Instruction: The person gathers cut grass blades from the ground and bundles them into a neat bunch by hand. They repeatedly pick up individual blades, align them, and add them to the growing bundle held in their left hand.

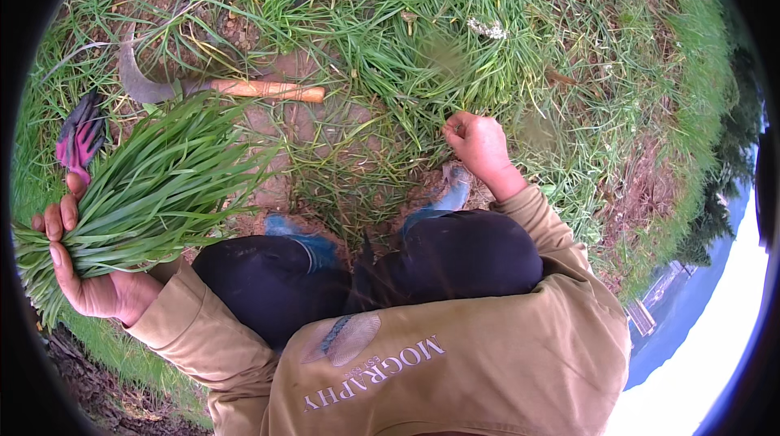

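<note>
A thick bunch of long, flat green leaves, likely garlic chives (164, 192), is gripped in my left hand (79, 241) at the left edge of the view. The leaf tips fan out up and to the right, and the stem ends stick out behind the hand. My right hand (481, 140) is low at the near edge of a heap of loose green leaves (426, 64). Its fingers are curled in, and whether they pinch a blade cannot be made out. Between the bunch and the heap lies a sickle (265, 90), its curved blade to the left, its wooden handle to the right.
A pink and black work glove (80, 131) lies beyond my left hand. White flower heads (487, 27) show in the heap. My blue boots (442, 192) are planted on soil strewn with cut blades, under my bent knees. Grass (694, 101) borders the right side.
</note>
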The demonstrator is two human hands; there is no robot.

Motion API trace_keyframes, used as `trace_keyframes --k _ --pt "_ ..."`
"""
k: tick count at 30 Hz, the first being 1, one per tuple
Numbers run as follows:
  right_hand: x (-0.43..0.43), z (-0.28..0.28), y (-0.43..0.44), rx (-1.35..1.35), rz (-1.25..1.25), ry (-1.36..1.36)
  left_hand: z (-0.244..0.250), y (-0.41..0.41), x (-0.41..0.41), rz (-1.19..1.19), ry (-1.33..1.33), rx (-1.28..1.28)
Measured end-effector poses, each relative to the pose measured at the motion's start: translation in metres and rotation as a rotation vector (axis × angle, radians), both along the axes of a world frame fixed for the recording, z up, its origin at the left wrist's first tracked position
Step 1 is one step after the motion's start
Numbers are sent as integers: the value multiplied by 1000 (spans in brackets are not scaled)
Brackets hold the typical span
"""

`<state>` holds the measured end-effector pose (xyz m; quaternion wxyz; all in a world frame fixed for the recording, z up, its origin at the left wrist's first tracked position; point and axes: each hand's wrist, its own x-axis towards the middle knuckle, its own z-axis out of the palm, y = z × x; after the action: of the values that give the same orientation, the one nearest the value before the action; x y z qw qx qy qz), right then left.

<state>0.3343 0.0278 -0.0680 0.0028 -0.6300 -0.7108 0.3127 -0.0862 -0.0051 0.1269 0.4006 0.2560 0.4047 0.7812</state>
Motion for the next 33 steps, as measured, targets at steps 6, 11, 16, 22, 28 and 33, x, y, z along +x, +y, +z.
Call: trace_keyframes --k 6,11,16,22,28,33 --pt "24 144 42 114 -157 255 -2 -1 3 -18 -12 -16" --pt "39 225 70 405 -109 478 -6 5 11 -65 49 -28" --pt "47 218 109 448 -13 941 -10 8 19 -100 112 -95" --pt "7 202 139 217 -124 1001 -5 6 29 -121 185 -147" --pt "-24 180 173 134 -19 811 3 14 44 -71 274 -212" --pt "-48 188 179 97 81 966 0 20 52 -76 349 -296"
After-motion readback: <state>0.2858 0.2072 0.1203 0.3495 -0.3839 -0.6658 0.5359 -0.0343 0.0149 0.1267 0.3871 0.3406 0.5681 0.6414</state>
